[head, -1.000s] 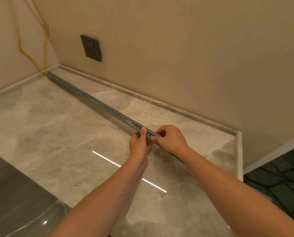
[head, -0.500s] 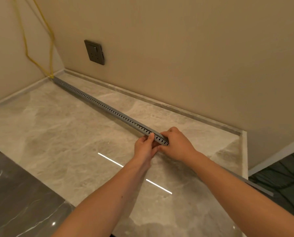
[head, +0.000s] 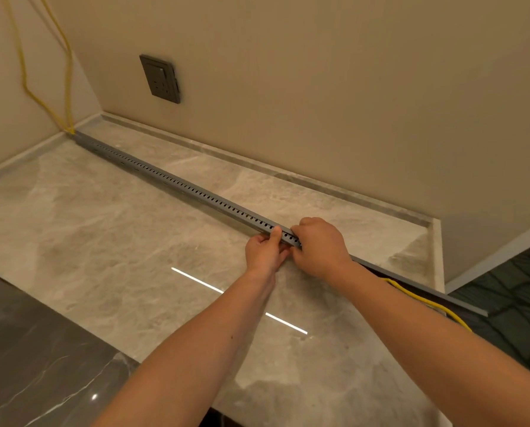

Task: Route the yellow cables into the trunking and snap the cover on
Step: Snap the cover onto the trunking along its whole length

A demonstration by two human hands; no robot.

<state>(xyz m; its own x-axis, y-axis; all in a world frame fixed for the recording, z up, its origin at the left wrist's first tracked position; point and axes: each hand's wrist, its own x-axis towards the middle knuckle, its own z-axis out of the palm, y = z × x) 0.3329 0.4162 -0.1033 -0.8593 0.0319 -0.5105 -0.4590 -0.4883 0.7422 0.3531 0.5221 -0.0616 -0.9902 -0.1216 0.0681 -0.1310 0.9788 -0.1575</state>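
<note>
A long grey trunking point(head: 177, 183) with a row of holes lies diagonally across the marble counter point(head: 97, 229), from the far left corner towards the right edge. Its cover sits on the stretch from the corner to my hands. My left hand point(head: 265, 251) pinches the trunking with thumb on top. My right hand point(head: 317, 246) grips it just to the right, fingers curled over it. Beyond my right wrist the trunking point(head: 411, 283) runs on uncovered, and a yellow cable point(head: 424, 300) comes out of it. Yellow cables point(head: 68, 87) rise up the wall from the far corner end.
A dark wall socket point(head: 161, 78) sits on the back wall above the counter. A raised marble lip point(head: 319, 183) runs along the wall. The counter ends at the right edge point(head: 439, 257), with dark patterned floor point(head: 510, 303) below. A darker stone slab point(head: 32, 349) lies at the near left.
Both hands have slid a little to the right along the trunking. The view has shifted, so the uncovered right end and its yellow cable now show.
</note>
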